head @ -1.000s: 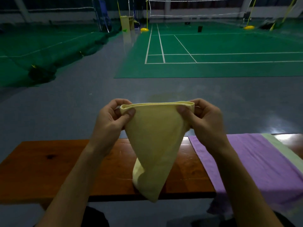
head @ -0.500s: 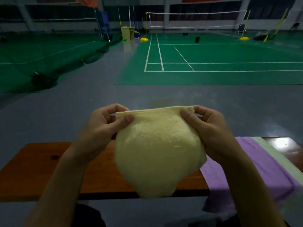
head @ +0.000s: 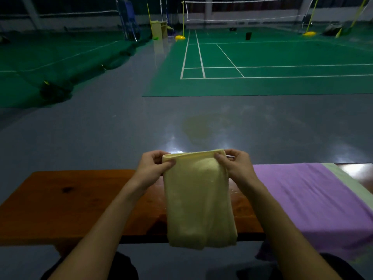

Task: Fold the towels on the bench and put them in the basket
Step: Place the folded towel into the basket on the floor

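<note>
Mid-fold: my left hand (head: 153, 168) and right hand (head: 235, 167) each pinch a top corner of the yellow towel (head: 198, 203), hanging doubled over the bench (head: 80, 203). Next, halve it again; basket not in view

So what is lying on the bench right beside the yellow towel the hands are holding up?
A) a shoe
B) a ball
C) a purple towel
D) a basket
C: a purple towel lies spread over the bench, to the right of the yellow towel that both hands pinch by its top corners.
</note>
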Available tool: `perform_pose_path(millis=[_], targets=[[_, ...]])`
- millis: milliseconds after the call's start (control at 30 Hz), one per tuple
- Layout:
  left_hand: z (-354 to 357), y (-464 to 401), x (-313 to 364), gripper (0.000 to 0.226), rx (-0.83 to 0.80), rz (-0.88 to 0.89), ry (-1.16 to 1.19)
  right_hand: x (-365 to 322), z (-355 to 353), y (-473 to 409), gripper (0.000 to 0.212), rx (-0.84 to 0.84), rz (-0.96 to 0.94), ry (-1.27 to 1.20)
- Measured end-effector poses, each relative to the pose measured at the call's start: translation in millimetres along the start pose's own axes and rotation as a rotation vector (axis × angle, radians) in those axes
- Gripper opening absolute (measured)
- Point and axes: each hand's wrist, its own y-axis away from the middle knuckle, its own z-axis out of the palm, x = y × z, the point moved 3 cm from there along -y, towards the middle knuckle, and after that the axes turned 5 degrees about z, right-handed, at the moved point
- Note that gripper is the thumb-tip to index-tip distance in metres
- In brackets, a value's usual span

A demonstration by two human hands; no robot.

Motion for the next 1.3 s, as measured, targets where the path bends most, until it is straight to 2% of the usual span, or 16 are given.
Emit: perform_pose_path(millis=[200, 300, 433, 500, 533, 600, 667, 733, 800, 867, 1000, 1100, 1233, 1300], targets=[[3, -50, -33, 0.01, 0.16, 0.023, -0.031, 17, 21, -56, 0.004, 0.025, -0.007, 0.021], [8, -72, -46, 0.009, 0.211, 0.085, -0.106, 30, 27, -79, 0.006, 0.039, -0.012, 0.087], [16, -89, -67, 0.007, 0.243, 0.063, -0.144, 53, 29, -100, 0.009, 0.06, 0.032, 0.148], [18, -93, -74, 0.014, 0.249, 0.061, -0.177, 66, 27, -107, 0.009, 0.036, 0.059, 0.143], [17, -94, -75, 0.019, 0.249, 0.066, -0.21, 70, 25, -109, 0.017, 0.041, 0.071, 0.155], [16, -91, -71, 0.027, 0.225, 0.082, -0.284, 68, 20, -102, 0.027, 0.043, 0.051, 0.228], [15, -81, -64, 0.026, 0.175, 0.11, -0.316, 59, 15, -85, 0.03, 0.073, 0.001, 0.3], [16, -65, -57, 0.019, 0.091, 0.137, -0.34, 54, 11, -63, 0.022, 0.08, -0.042, 0.371], [16, -40, -51, 0.013, -0.011, 0.153, -0.424, 53, 11, -35, 0.005, 0.027, -0.031, 0.551], [14, -12, -45, 0.01, -0.096, 0.191, -0.545, 64, 8, -5, 0.032, -0.05, 0.047, 0.739], [12, 39, -44, 0.013, -0.239, 0.242, -0.691, 80, 3, 70, 0.045, -0.215, 0.145, 0.988], [14, 64, -56, 0.023, -0.294, 0.221, -0.745, 88, 8, 93, 0.043, -0.166, 0.156, 1.019], [12, 80, -65, 0.033, -0.301, 0.197, -0.776, 87, 6, 88, 0.036, -0.152, 0.18, 0.804], [13, 87, -63, 0.035, -0.32, 0.21, -0.813, 85, -4, 87, 0.03, -0.149, 0.187, 0.792]])
